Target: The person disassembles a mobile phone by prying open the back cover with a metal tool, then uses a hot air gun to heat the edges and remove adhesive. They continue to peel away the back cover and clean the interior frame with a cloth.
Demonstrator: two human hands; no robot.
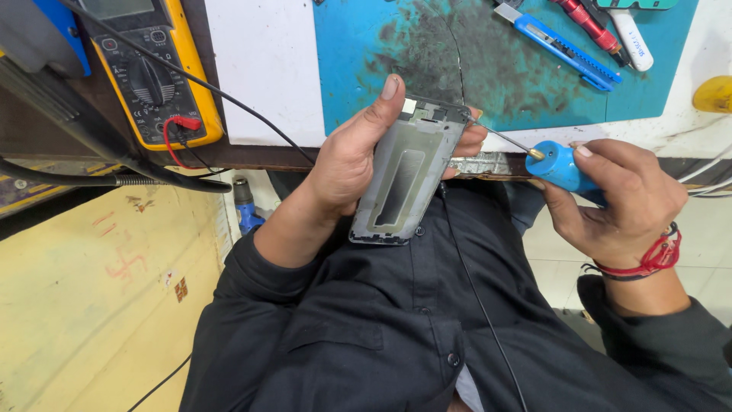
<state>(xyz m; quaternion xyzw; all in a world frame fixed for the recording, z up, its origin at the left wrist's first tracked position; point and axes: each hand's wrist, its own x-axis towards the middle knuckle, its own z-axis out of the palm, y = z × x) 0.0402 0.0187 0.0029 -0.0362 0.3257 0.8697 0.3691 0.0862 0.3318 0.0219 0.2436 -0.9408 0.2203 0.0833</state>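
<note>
Screwdriver tip at the phone frame's top corner

The left hand (347, 164) grips the grey phone frame (408, 174); the right hand (625, 202) clasps the blue screwdriver (560, 164); the tip seems seated, so steady, square pressure suits.

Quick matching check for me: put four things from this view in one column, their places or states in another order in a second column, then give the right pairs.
1. phone frame
2. blue-handled screwdriver
3. yellow multimeter
4. blue utility knife

A. lying on the blue mat, top right
B. gripped in the left hand
C. on the bench at top left, leads plugged in
D. gripped in the right hand, tip at the frame's top corner

Pairs: 1-B, 2-D, 3-C, 4-A
</note>
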